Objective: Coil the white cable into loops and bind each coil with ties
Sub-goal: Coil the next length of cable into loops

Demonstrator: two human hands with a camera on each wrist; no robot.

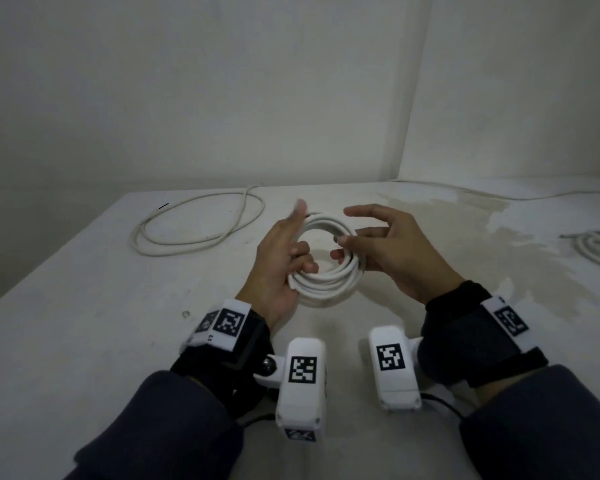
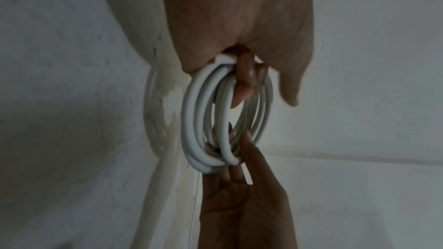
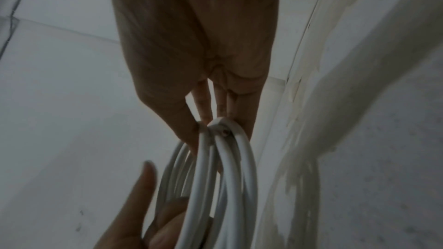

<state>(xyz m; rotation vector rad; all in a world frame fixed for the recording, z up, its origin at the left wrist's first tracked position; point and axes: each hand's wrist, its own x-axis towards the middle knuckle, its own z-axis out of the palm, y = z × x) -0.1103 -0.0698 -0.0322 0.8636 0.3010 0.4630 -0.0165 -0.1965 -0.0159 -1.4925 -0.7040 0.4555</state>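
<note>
coil [image 1: 326,271] springy, light | my left hand [image 1: 281,268] grips its near rim | my right hand [image 1: 392,251] pinches the far side | hold where loops bunch

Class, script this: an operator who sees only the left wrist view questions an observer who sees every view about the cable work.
Operator: I see the held coil between both hands. Is any more cable on the table?
Observer: Yes. In the head view a loose cable lies in a wide loop at the table's far left.
Operator: Any other coils?
Observer: A second coil lies at the table's right edge, partly out of frame.
</note>
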